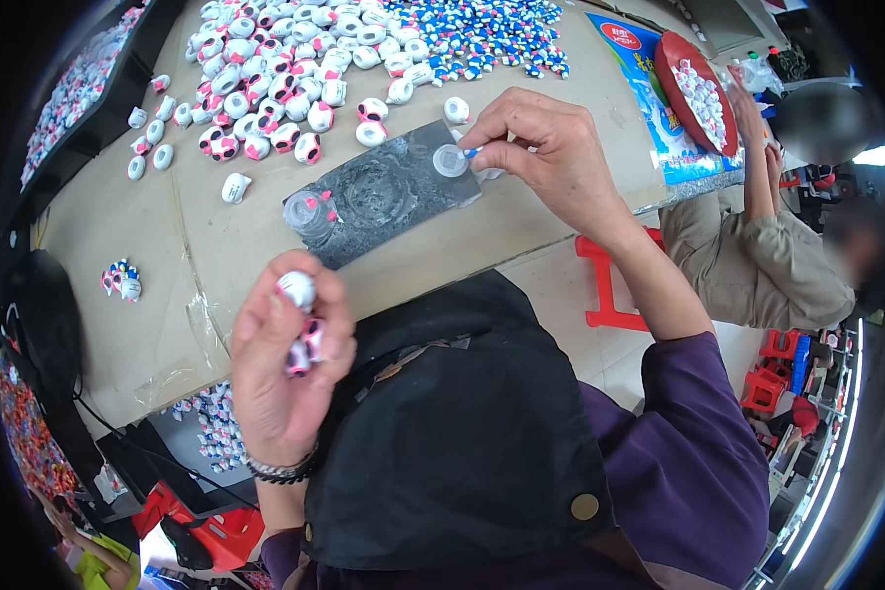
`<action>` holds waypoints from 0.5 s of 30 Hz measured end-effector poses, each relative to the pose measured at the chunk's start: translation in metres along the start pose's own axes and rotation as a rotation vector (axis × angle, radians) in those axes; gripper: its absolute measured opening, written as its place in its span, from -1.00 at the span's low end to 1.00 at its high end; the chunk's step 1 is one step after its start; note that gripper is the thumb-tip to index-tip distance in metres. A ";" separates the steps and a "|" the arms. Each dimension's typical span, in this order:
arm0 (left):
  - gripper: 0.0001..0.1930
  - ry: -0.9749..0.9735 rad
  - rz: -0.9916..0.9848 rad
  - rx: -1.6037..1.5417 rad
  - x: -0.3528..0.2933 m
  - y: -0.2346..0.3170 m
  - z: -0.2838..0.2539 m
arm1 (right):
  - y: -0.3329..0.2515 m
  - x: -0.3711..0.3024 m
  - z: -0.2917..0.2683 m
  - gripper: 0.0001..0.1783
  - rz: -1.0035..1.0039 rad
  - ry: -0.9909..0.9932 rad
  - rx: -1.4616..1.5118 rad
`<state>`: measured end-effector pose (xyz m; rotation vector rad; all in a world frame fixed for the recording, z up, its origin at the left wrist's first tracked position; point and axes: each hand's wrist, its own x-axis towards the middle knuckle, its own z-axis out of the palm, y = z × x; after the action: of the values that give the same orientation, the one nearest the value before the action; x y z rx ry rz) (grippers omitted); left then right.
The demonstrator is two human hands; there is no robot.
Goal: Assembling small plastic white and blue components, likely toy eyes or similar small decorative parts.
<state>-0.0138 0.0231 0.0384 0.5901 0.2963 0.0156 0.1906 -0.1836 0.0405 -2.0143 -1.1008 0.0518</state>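
My left hand (290, 364) is closed above the table's near edge. A small white toy head (297, 288) is at its fingertips, and pink-and-white toy heads (305, 349) lie against the palm. My right hand (551, 147) pinches a small blue-and-white piece (472, 152), mostly hidden by the fingers. It is beside a clear round dish (450, 160) on the right end of a dark grey slab (374, 211). On the slab's left end stands another clear round container (308, 218), with small pink pieces (326, 202) around its rim.
Beyond the slab lie heaps of white-and-pink toy heads (236, 105) and blue-and-white pieces (492, 39). A red bowl (671, 69) of white pieces stands at right, near a seated co-worker (757, 261). A small cluster of figures (123, 280) lies at left. A red stool (600, 275) stands below the edge.
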 end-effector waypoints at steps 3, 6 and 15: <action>-0.55 -0.006 -0.076 -0.021 0.008 -0.011 0.003 | 0.003 0.005 0.005 -0.80 -0.124 -0.033 -0.110; -0.52 -0.014 -0.126 -0.057 0.016 -0.022 0.005 | 0.002 0.007 0.010 -0.78 -0.251 -0.038 -0.219; -0.47 -0.053 -0.198 -0.149 0.023 -0.026 0.010 | -0.003 0.009 0.014 -0.78 -0.283 -0.086 -0.286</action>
<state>0.0092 -0.0021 0.0261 0.4110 0.2977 -0.1672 0.1884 -0.1674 0.0365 -2.0967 -1.5100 -0.1762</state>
